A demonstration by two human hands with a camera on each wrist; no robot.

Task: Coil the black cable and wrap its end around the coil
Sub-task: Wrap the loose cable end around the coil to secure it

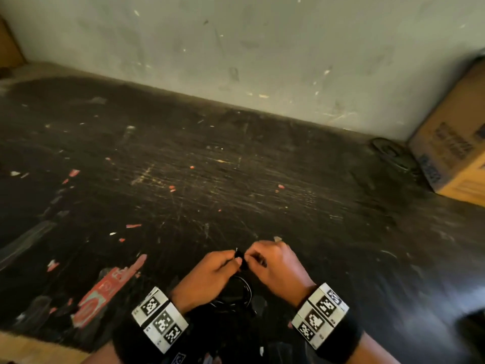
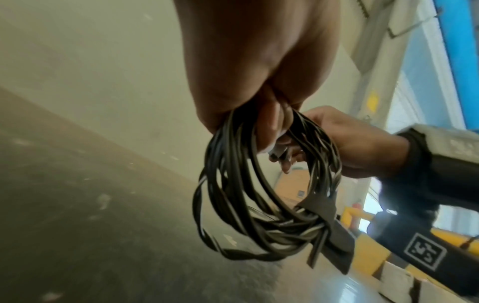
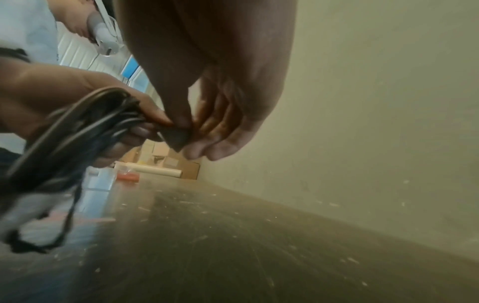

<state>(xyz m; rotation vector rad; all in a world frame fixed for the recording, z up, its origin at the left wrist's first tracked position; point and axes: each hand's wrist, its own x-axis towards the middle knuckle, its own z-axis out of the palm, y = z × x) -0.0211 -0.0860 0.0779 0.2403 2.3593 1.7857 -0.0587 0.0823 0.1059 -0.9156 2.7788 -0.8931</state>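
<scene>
Black cable (image 2: 259, 190) wound in a loose ring, hanging at bottom middle of head view, left hand (image 1: 207, 277) curled tight round its top, right hand (image 1: 278, 266) pinching cable end (image 3: 176, 136) w/ thumb & fingers, both above dark scratched worktop (image 1: 236, 166), cardboard box (image 1: 451, 151) at right edge.

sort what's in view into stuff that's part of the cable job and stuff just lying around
Part of the job:
black cable coil
left hand gripping the coil
right hand pinching a dark tab at the coil's top

Just lying about:
cardboard box
red label scraps on the table
</scene>
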